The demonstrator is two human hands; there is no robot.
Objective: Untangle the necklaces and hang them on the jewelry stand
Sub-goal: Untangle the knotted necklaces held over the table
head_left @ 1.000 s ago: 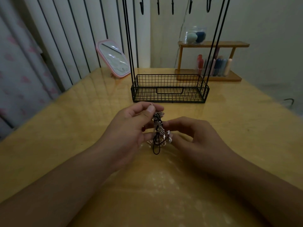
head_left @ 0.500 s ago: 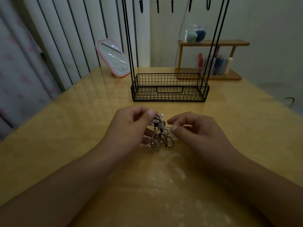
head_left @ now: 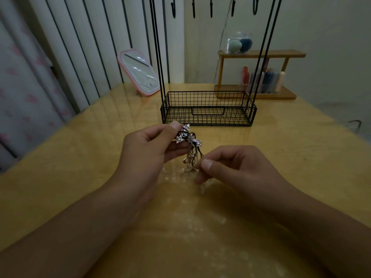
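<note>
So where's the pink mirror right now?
The pink mirror stands propped at the table's far left, just left of the jewelry stand's wire basket.

Open yellow table [head_left: 80, 161] left, right and near side of both hands. Ahead, black wire jewelry stand [head_left: 208, 109] blocking: basket low, uprights at each end, wide gap between them, hooks high. Pink mirror [head_left: 138, 72] back left, wooden shelf [head_left: 259, 55] back right behind stand. Necklace tangle [head_left: 189, 145] hanging between left hand [head_left: 148, 149] and right hand [head_left: 236, 167].
</note>
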